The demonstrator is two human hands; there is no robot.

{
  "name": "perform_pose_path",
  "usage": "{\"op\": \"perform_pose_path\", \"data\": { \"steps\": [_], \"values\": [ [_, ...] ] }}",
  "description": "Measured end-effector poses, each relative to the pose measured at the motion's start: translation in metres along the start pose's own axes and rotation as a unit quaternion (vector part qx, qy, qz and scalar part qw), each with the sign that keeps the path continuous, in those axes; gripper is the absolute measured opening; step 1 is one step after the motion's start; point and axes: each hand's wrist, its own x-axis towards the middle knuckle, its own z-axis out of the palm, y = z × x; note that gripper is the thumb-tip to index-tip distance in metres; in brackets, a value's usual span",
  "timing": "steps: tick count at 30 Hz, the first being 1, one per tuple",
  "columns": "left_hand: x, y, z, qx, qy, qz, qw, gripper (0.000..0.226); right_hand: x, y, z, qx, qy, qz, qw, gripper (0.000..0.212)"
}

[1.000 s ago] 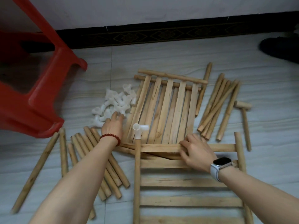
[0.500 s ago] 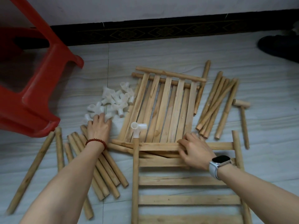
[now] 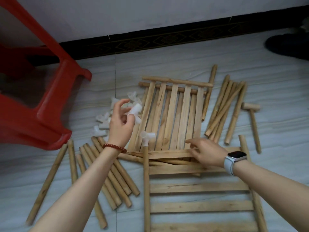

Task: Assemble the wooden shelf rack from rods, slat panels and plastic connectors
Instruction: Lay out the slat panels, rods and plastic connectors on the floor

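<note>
Pinching a white plastic connector [image 3: 135,113] between thumb and fingertips, the left hand [image 3: 120,124] hovers above the pile of connectors [image 3: 104,122] on the floor [image 3: 167,64], just left of the far slat panel [image 3: 173,114]. That panel is the landmark here: it lies flat with its slats running away from the person, resting on another panel beneath it. At its near edge, the right hand [image 3: 207,152] rests with fingers spread and flat on the top slat of the near slat panel [image 3: 199,188], whose slats run crosswise. A second connector [image 3: 146,137] sits fitted on the far end of this near panel's left rod [image 3: 146,190], overlapping the far panel's near left corner. Right of the far panel lies a bundle of rods [image 3: 225,109], and beyond those a small wooden mallet [image 3: 252,118]. Left of and nearer than the far panel, more loose rods [image 3: 115,178] are scattered under the left forearm. A red plastic stool [image 3: 41,104] stands well to the left. The left wrist wears a red bead bracelet [image 3: 114,147], the right a watch [image 3: 234,159].
</note>
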Motion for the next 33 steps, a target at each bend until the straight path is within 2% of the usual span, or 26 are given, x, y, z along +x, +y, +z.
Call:
{"op": "perform_pose_path", "data": {
  "steps": [1,3,5,7,9,12,15,16,17,19,21,23,25,27,29,33],
  "values": [
    [0.0,0.011,0.006,-0.072,-0.051,-0.07,0.994,0.028,-0.001,-0.002,-0.009,0.049,0.02,-0.001,0.999,0.041],
    [-0.002,0.028,0.019,-0.191,-0.153,-0.219,0.945,0.02,-0.004,-0.008,-0.028,0.17,0.061,-0.011,0.984,0.04],
    [-0.007,0.038,0.035,-0.232,-0.231,-0.298,0.897,0.012,-0.01,-0.011,-0.047,0.257,0.09,-0.022,0.962,0.038],
    [-0.013,0.041,0.052,-0.223,-0.281,-0.328,0.874,0.009,-0.017,-0.01,-0.059,0.309,0.084,-0.03,0.947,0.034],
    [-0.018,0.043,0.071,-0.203,-0.309,-0.345,0.863,0.011,-0.024,-0.005,-0.062,0.314,0.082,-0.036,0.945,0.026],
    [-0.023,0.046,0.094,-0.17,-0.318,-0.358,0.862,0.015,-0.03,0.009,-0.056,0.296,0.117,-0.029,0.948,0.008],
    [-0.026,0.047,0.109,-0.187,-0.324,-0.374,0.849,0.025,-0.037,0.042,-0.053,0.297,0.15,0.025,0.943,0.005],
    [-0.028,0.045,0.114,-0.169,-0.328,-0.361,0.856,0.024,-0.04,0.056,-0.054,0.315,0.167,0.057,0.933,0.004],
    [-0.03,0.043,0.118,-0.11,-0.335,-0.319,0.88,0.021,-0.043,0.071,-0.054,0.341,0.187,0.092,0.916,0.007],
    [-0.037,0.035,0.13,0.08,-0.339,-0.178,0.92,0.018,-0.049,0.097,-0.055,0.414,0.221,0.157,0.869,0.01],
    [-0.048,0.024,0.149,0.206,-0.348,-0.066,0.912,0.027,-0.056,0.12,-0.052,0.468,0.237,0.204,0.827,0.013],
    [-0.06,0.012,0.167,0.274,-0.37,-0.003,0.888,0.035,-0.06,0.135,-0.045,0.499,0.24,0.23,0.8,0.013],
    [-0.072,0.0,0.185,0.338,-0.401,0.027,0.851,0.04,-0.063,0.146,-0.038,0.508,0.241,0.239,0.792,0.011],
    [-0.08,-0.006,0.193,0.388,-0.424,0.026,0.818,0.037,-0.063,0.152,-0.032,0.509,0.246,0.237,0.79,0.023],
    [-0.084,-0.011,0.194,0.396,-0.42,0.033,0.816,0.032,-0.061,0.154,-0.03,0.508,0.253,0.233,0.79,0.027],
    [-0.079,-0.012,0.191,0.371,-0.405,0.046,0.834,0.033,-0.052,0.159,-0.033,0.473,0.272,0.239,0.803,0.03]
  ]
}}
